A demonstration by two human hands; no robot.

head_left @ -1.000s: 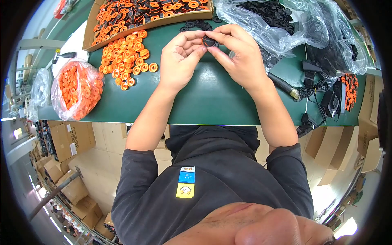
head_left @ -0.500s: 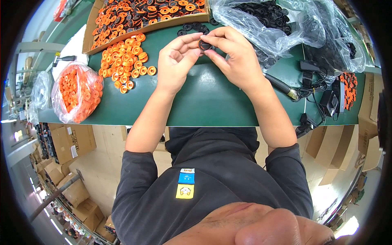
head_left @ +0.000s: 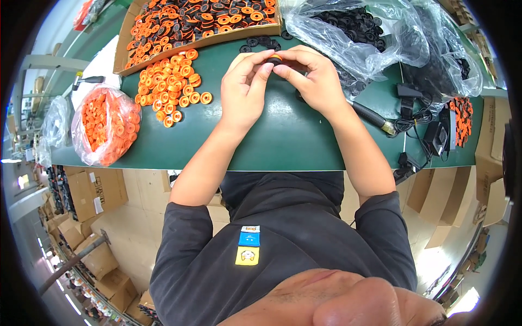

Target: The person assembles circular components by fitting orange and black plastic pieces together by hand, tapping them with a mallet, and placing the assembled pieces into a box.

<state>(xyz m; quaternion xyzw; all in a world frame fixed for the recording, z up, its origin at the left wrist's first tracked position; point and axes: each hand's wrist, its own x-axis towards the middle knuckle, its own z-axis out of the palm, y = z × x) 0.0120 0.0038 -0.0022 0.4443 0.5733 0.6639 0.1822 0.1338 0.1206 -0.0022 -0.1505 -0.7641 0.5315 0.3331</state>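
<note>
Between both hands, a small round black-and-orange wheel-like piece (head_left: 275,59) is pinched, its orange edge facing up. My left hand (head_left: 243,89) has its thumb and forefinger closed on the left side of it. On the right side, the fingers and thumb of my right hand (head_left: 316,77) press the same piece. Just beyond the hands lie several loose black rings (head_left: 263,41). Left of my left hand spreads a heap of orange round parts (head_left: 173,81) on the green table (head_left: 288,138).
A cardboard box (head_left: 204,39) full of black-and-orange pieces stands at the back left. A clear bag of orange parts (head_left: 105,127) sits at the left edge. At the right are plastic bags of black parts (head_left: 353,24), a black-handled tool (head_left: 372,115) and tangled cables (head_left: 418,118).
The piece has been turned, so its orange edge now shows on top. My left hand has shifted right, and its fingers have closed in around the piece.
</note>
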